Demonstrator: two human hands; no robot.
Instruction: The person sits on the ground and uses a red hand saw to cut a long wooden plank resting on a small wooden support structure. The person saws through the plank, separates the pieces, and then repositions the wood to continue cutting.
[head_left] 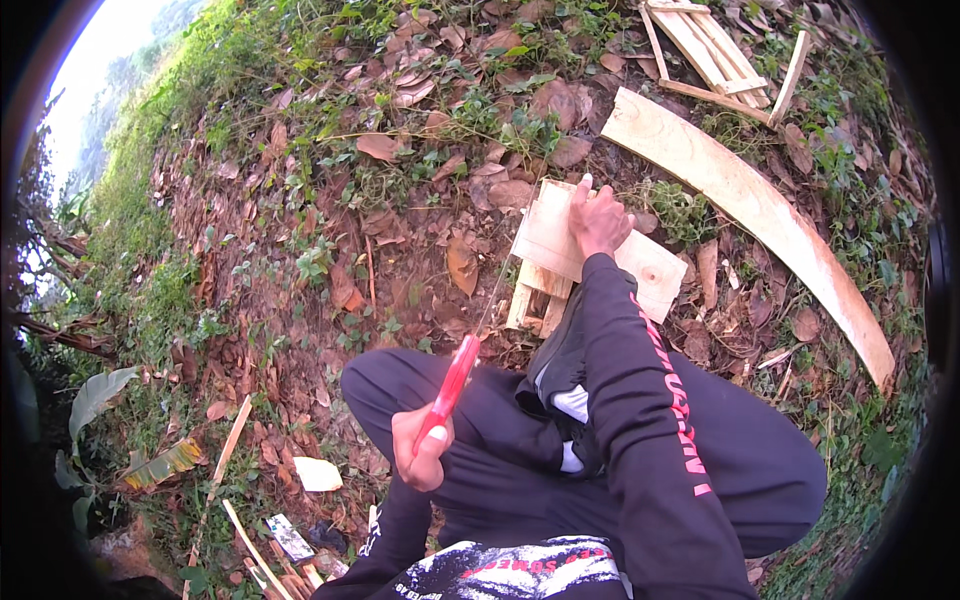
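My left hand (420,450) is closed round the red handle of a handsaw (455,385). Its thin blade runs up and away to the left end of a pale wooden board (550,232), where it meets or passes the edge. My right hand (600,220) bears down on the board, fingers curled and thumb stretched toward its far edge. Under the board are smaller wood pieces (540,290) that prop it off the ground. My black shoe (565,360) sits close against the near side of this wood, partly hidden by my right sleeve.
A long plank (760,200) lies on the leafy ground at the right. Beyond it is a slatted wooden frame (710,55). Thin sticks and offcuts (270,560) lie at the lower left, near a pale wood scrap (318,474). Grass rises along the left.
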